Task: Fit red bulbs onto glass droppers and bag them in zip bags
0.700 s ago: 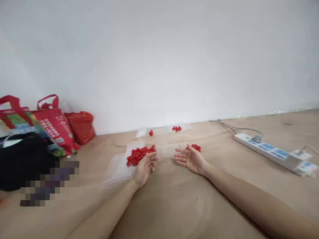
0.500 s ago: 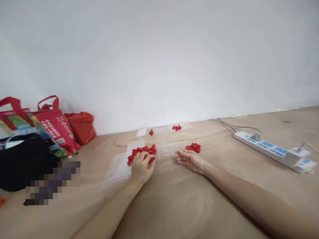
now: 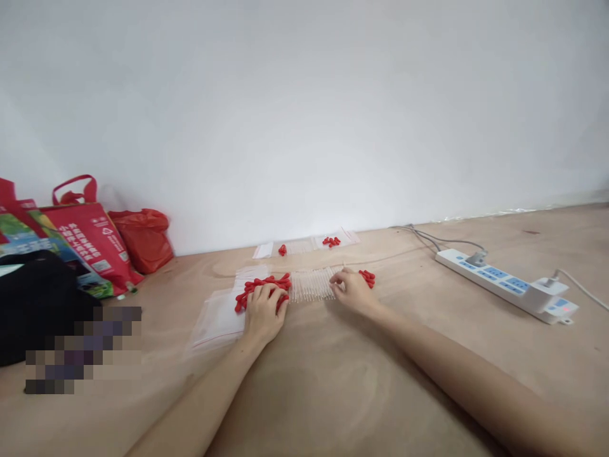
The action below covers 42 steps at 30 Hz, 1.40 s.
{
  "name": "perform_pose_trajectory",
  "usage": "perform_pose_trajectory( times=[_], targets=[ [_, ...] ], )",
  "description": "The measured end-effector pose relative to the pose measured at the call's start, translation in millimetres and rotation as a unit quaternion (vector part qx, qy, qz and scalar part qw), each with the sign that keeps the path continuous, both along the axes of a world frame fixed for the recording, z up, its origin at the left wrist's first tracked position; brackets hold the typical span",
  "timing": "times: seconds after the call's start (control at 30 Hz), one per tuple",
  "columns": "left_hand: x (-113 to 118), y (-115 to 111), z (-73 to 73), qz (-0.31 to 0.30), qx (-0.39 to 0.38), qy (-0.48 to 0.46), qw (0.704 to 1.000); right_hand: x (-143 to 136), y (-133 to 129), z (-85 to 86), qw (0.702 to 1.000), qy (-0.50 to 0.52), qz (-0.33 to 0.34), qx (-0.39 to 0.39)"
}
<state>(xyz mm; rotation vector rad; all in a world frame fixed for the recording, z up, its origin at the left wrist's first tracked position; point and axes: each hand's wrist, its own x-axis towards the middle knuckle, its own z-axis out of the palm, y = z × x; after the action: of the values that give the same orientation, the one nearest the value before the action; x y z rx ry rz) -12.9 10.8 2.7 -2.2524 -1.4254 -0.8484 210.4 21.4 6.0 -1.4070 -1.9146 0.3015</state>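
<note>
My left hand (image 3: pixel 263 314) rests on a heap of small red bulb-shaped pieces (image 3: pixel 252 289). Its fingers are curled, and one red piece shows between thumb and forefinger. A row of thin clear sticks or tubes (image 3: pixel 309 285) lies side by side just right of the heap. Over the right end of that row is my right hand (image 3: pixel 354 291), thumb and fingers pinched together on what looks like one thin tube, mostly hidden by the fingers. Beyond that hand sits a smaller group of red pieces (image 3: pixel 368 277), partly covered by it.
Clear zip bags (image 3: pixel 216 320) lie under and left of the heap. Near the wall are more red pieces (image 3: pixel 332 242) on another bag. A white power strip (image 3: pixel 504 282) with cords stands at right. Red shopping bags (image 3: pixel 90 241) and a black cloth item (image 3: pixel 42 304) are at left.
My right hand has moved forward over the right end of the row of tubes, its fingers closing. My left hand stays by the red heap. The whole view has shifted slightly.
</note>
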Motion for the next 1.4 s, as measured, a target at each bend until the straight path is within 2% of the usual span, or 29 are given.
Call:
perform_pose_trajectory(
  times=[0.07, 0.13, 0.27, 0.4, 0.6, 0.67, 0.8, 0.87, 0.9, 0.97, 1.07, 1.17, 1.4],
  targets=[
    [2.2, -3.8, 0.3, -0.042, 0.012, -0.055, 0.997, 0.9, 13.7, 11.9, 0.993, -0.075, -0.09, -0.032],
    [6.7, -10.6, -1.8, -0.086, 0.006, -0.129, 0.988, -1.7, 27.1, 19.3, 0.978, -0.12, -0.142, -0.094],
    [19.1, -27.2, -7.6, -0.15, -0.097, -0.247, 0.952, -12.5, 44.3, 20.2, 0.953, -0.158, -0.168, -0.195],
    [26.0, -31.5, -7.8, -0.233, -0.202, -0.258, 0.916, -17.8, 49.9, 14.7, 0.946, -0.16, -0.181, -0.216],
    [25.3, -20.1, -13.3, -0.211, -0.305, -0.368, 0.853, -17.4, 51.3, 13.1, 0.941, -0.165, -0.188, -0.226],
    [25.1, -19.0, -14.6, -0.202, -0.322, -0.388, 0.84, -18.1, 50.7, 16.3, 0.942, -0.168, -0.186, -0.225],
    [24.5, -19.7, -13.5, -0.176, -0.3, -0.382, 0.856, -16.7, 41.5, 26.1, 0.952, -0.163, -0.172, -0.195],
    [23.5, -19.3, -13.1, -0.171, -0.285, -0.36, 0.872, -12.9, 29.3, 25.9, 0.968, -0.146, -0.141, -0.147],
    [22.9, -18.9, -13.2, -0.171, -0.274, -0.345, 0.881, -10.4, 21.0, 23.0, 0.977, -0.135, -0.118, -0.116],
    [21.8, -18.0, -13.6, -0.176, -0.246, -0.307, 0.902, -4.9, 2.1, 11.9, 0.997, -0.075, -0.015, -0.001],
    [21.2, -17.8, -13.3, -0.18, -0.217, -0.256, 0.925, 1.1, -23.3, -9.4, 0.991, -0.046, 0.064, 0.112],
    [22.0, -19.5, -11.2, -0.175, -0.219, -0.242, 0.929, 1.5, -34.2, -21.4, 0.987, -0.037, 0.095, 0.125],
    [22.0, -19.8, -11.7, -0.178, -0.253, -0.27, 0.912, -2.8, -31.2, -20.7, 0.979, -0.08, 0.136, 0.127]
  ],
)
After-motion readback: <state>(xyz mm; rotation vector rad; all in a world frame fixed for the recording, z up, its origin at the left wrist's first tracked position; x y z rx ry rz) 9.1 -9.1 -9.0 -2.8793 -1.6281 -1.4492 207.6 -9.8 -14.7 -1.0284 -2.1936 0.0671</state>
